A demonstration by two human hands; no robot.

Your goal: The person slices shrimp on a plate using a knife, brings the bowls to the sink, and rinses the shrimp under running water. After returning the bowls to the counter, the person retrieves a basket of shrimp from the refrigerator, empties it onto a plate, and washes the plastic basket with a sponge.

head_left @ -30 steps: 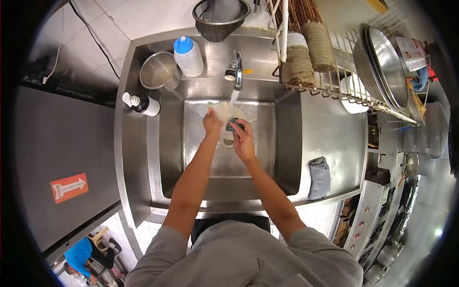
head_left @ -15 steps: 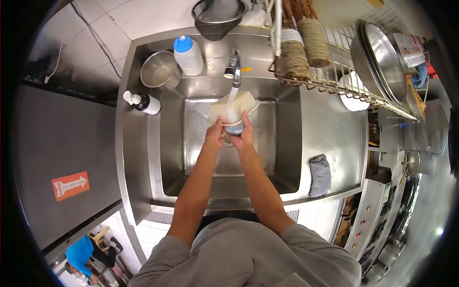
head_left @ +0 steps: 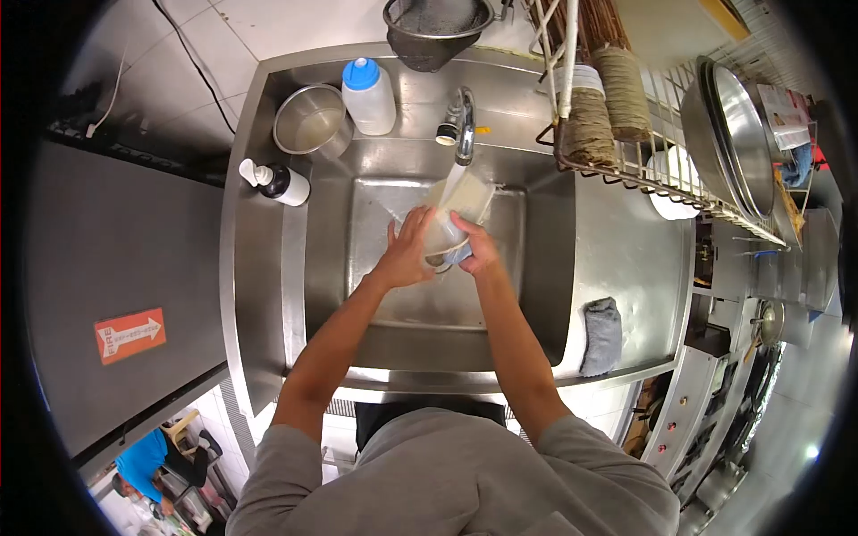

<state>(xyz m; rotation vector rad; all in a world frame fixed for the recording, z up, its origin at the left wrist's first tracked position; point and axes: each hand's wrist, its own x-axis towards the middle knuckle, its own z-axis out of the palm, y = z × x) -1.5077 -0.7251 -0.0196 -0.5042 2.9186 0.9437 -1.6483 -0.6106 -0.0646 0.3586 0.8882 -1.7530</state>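
Observation:
A whitish plastic basket (head_left: pixel 476 200) is tilted under the running tap (head_left: pixel 466 134), inside the steel sink (head_left: pixel 393 308). Water falls onto it and blurs its surface. My right hand (head_left: pixel 479 246) grips the basket's right side, thumb on top. Stretched fingers of my left hand (head_left: pixel 408 252) lie against its left side. Something bluish (head_left: pixel 458 255) shows beneath the basket near my right hand; I cannot make out what it is.
Left of the basin stand a pump bottle (head_left: pixel 284 185), a steel pot (head_left: pixel 313 122) and a blue-capped bottle (head_left: pixel 368 98). A grey cloth (head_left: pixel 602 337) lies on the right counter. Overhanging it is a wire rack (head_left: pixel 666 170) with brushes and bowls. A person in blue (head_left: pixel 143 464) is at lower left.
My left hand has shifted from gripping the basket's near edge to lying along its left side with fingers extended. The basket has turned and tilted. The whole view has shifted slightly.

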